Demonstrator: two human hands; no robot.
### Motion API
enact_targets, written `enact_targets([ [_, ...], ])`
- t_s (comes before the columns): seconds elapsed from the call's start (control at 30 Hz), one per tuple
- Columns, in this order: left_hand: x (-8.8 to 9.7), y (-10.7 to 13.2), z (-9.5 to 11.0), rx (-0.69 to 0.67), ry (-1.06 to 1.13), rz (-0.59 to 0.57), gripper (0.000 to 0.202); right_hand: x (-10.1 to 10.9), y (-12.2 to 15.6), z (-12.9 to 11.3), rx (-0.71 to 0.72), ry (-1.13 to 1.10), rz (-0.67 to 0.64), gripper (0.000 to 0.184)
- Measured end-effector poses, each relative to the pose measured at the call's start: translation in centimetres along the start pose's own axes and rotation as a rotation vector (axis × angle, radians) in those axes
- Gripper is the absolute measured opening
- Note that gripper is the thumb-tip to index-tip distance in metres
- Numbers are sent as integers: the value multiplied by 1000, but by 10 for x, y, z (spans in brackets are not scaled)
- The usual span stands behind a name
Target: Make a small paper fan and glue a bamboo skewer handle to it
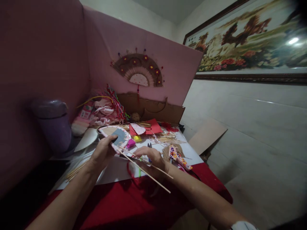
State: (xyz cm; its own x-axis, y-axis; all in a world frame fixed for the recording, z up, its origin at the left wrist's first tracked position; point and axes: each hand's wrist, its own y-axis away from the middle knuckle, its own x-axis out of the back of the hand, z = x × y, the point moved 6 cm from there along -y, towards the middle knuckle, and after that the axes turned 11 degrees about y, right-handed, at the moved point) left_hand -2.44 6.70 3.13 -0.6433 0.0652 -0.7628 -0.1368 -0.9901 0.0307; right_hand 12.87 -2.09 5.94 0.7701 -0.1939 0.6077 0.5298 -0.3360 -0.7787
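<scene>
My left hand [105, 150] grips a half-round fan-shaped piece [121, 134] by its lower edge, with the thumb on top. The piece has a tan face, a grey-blue patch and a white rim with pinkish marks. Two thin wooden sticks [152, 179] reach from its lower corner toward me, crossing in front of my right hand [152, 158]. The fingers of that hand are curled beside the sticks. A dark narrow thing [124, 156] shows by its fingertips; I cannot make out what it is. Behind this hand stands a blue-handled cutting tool [150, 153] with dark jaws.
Red cloth [105, 204] and a white sheet cover the table. Craft bits lie around: red paper [153, 126], a flowered strip [178, 158], loose sticks [76, 171], pink fabric [104, 111]. A purple bin [54, 127] stands left. A decorated fan [141, 68] hangs on the pink board [172, 60].
</scene>
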Motion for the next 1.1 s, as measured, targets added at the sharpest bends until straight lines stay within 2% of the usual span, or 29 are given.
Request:
enact_targets([
  [0.17, 2, -1, 5, -28, 53, 41, 9, -9, 3, 13, -346, -163, 107, 40],
  [0.3, 1, -5, 8, -84, 84, -20, 10, -27, 7, 29, -691, -538, 229, 36],
  [0.37, 0, -5, 8, -113, 100, -36, 10, -33, 6, 33, -804, -708, 274, 34],
  [0.43, -1, -4, 8, -123, 105, -38, 10, -34, 1, 36, -863, -772, 305, 31],
  [0.6, -6, -1, 7, -127, 103, -43, 10, -36, -7, 41, -911, -715, 351, 26],
  [0.77, -9, 3, 4, -129, 95, -70, 9, -43, -10, 40, -853, -733, 448, 22],
  [0.93, -6, 4, -1, -108, 98, -67, 6, -43, -10, 36, -835, -647, 407, 21],
  [1.1, -6, 5, -3, -94, 82, -74, 11, -38, -8, 33, -750, -569, 411, 20],
])
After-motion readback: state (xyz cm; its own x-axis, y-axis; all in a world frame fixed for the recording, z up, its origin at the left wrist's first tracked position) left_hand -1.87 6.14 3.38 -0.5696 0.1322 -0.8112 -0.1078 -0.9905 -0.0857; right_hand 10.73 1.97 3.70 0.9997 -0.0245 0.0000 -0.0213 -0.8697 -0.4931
